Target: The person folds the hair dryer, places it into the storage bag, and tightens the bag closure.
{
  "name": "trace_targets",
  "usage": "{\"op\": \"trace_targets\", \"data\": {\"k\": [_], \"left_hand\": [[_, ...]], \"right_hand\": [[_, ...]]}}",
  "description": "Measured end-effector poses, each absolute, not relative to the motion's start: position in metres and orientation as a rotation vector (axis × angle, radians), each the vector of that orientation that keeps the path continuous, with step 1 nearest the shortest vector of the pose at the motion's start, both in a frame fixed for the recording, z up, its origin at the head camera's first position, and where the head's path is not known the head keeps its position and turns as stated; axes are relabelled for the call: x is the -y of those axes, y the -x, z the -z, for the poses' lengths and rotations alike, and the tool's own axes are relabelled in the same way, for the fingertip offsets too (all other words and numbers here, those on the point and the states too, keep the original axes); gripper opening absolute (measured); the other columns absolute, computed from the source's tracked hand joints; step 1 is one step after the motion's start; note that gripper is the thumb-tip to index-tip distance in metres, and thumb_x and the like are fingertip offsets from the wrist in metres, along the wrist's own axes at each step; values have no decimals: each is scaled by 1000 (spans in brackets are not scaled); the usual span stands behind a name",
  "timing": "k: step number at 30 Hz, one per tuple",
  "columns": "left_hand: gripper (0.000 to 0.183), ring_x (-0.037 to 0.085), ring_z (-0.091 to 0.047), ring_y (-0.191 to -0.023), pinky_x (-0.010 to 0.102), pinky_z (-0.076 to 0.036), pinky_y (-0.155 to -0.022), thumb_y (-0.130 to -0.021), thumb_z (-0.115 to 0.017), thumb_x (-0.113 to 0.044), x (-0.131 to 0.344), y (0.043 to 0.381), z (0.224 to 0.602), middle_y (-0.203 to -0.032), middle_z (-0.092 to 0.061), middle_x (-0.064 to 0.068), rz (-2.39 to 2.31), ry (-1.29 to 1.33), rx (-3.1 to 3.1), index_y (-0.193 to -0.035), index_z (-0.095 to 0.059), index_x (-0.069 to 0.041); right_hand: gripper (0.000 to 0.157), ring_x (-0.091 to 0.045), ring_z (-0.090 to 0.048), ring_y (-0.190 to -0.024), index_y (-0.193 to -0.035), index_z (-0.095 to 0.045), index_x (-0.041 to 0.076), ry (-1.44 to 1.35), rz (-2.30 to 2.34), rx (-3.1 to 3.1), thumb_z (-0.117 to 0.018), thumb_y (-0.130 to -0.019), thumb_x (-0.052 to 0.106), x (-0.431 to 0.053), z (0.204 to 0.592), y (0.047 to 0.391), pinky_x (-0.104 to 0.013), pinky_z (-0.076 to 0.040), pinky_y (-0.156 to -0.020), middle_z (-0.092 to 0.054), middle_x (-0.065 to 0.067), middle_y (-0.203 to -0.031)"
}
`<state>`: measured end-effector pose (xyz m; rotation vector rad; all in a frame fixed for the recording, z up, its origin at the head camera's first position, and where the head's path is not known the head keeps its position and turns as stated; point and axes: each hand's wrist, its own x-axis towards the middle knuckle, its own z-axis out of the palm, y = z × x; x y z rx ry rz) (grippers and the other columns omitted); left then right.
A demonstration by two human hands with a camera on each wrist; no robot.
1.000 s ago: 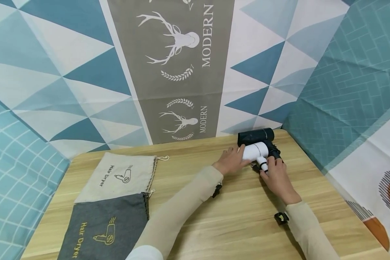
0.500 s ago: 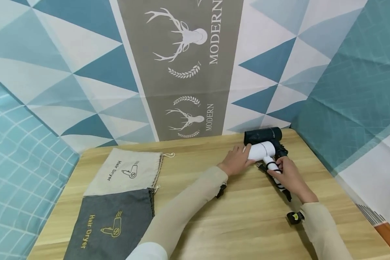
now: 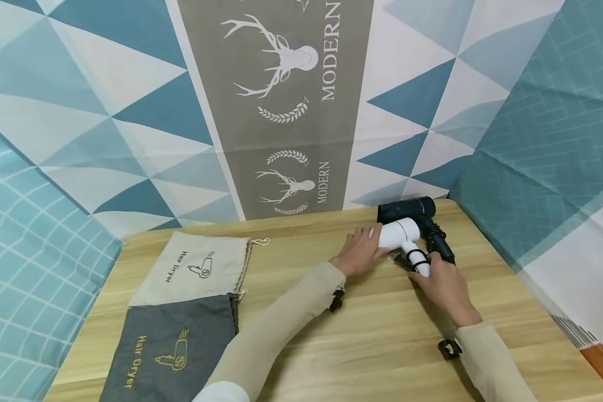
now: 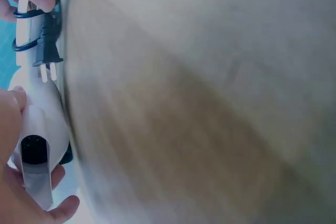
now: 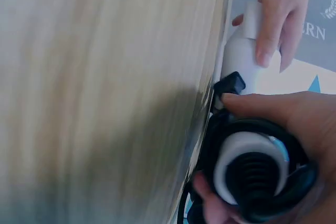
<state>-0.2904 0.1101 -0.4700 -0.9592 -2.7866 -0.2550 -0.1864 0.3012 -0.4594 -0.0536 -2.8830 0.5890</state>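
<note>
A white hair dryer lies at the back right of the table. My left hand holds its barrel near the nozzle end; fingers and thumb sit on either side of the flat nozzle in the left wrist view. Around the lower handle, my right hand has its fingers curled. A black cord is wound round that handle, and its two-pin plug lies along it. Just behind is a black hair dryer, its handle angled toward the right hand.
On the left of the table lie two flat drawstring bags printed "Hair Dryer": a cream one and a dark grey one in front. A patterned wall covering rises behind the table.
My right hand loosened on the white handle half a second ago, baring its length, and now grips its lower end again. The white dryer has shifted slightly left; the left hand stays on its barrel.
</note>
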Motion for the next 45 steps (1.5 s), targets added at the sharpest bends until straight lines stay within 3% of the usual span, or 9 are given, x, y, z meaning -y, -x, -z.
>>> {"op": "trace_targets", "data": {"k": [9, 15, 20, 25, 30, 38, 45], "left_hand": [[65, 22, -48, -105, 37, -40, -74, -90, -35, -56, -100, 279, 458, -117, -52, 8, 269, 970, 2651, -139, -27, -13], [69, 17, -48, -105, 36, -39, -76, -86, -38, -60, -86, 269, 446, -120, -51, 4, 355, 955, 2693, -139, -26, -18], [75, 10, -52, -95, 30, -39, -70, -78, -49, -65, -70, 263, 424, -116, -54, -1, 549, 1046, 2736, -137, -31, -22], [69, 6, -51, -84, 22, -43, -63, -80, -44, -64, -52, 261, 409, -119, -49, -4, 843, 1148, 2764, -137, -31, -26], [63, 3, -51, -86, 20, -44, -68, -84, -42, -61, -36, 258, 399, -120, -47, -10, 1036, 1195, 2753, -137, -29, -31], [51, 11, -60, -74, 28, -51, -58, -88, -43, -54, -8, 249, 389, -100, -54, -1, 1568, 1206, 2811, -133, -32, -33], [50, 17, -63, -69, 33, -52, -55, -89, -42, -52, 10, 240, 388, -97, -56, 3, 1739, 1114, 2853, -131, -33, -26]], "right_hand": [[73, -23, -55, -70, -125, -32, -10, -38, -890, 2908, -63, -82, 39, -303, 453, 176, -30, -41, -53, -56, -24, -95], [66, -26, -56, -76, -123, -38, -5, -71, -911, 2822, -65, -80, 38, -294, 450, 170, -33, -42, -57, -55, -23, -105], [60, -27, -56, -78, -120, -44, -3, -90, -902, 2754, -67, -79, 34, -288, 444, 163, -35, -43, -59, -57, -21, -100], [60, -25, -56, -78, -119, -47, -1, -122, -907, 2725, -68, -78, 37, -279, 436, 156, -34, -42, -59, -59, -16, -96], [60, -22, -55, -76, -118, -50, 4, -170, -888, 2708, -67, -76, 43, -269, 425, 149, -32, -41, -59, -59, -11, -93], [57, -17, -55, -72, -116, -53, 7, -255, -864, 2698, -71, -74, 39, -250, 409, 139, -30, -41, -56, -61, -9, -94], [52, -11, -53, -72, -115, -54, 12, -351, -900, 2739, -74, -73, 33, -233, 396, 131, -27, -42, -59, -59, 0, -90]]}}
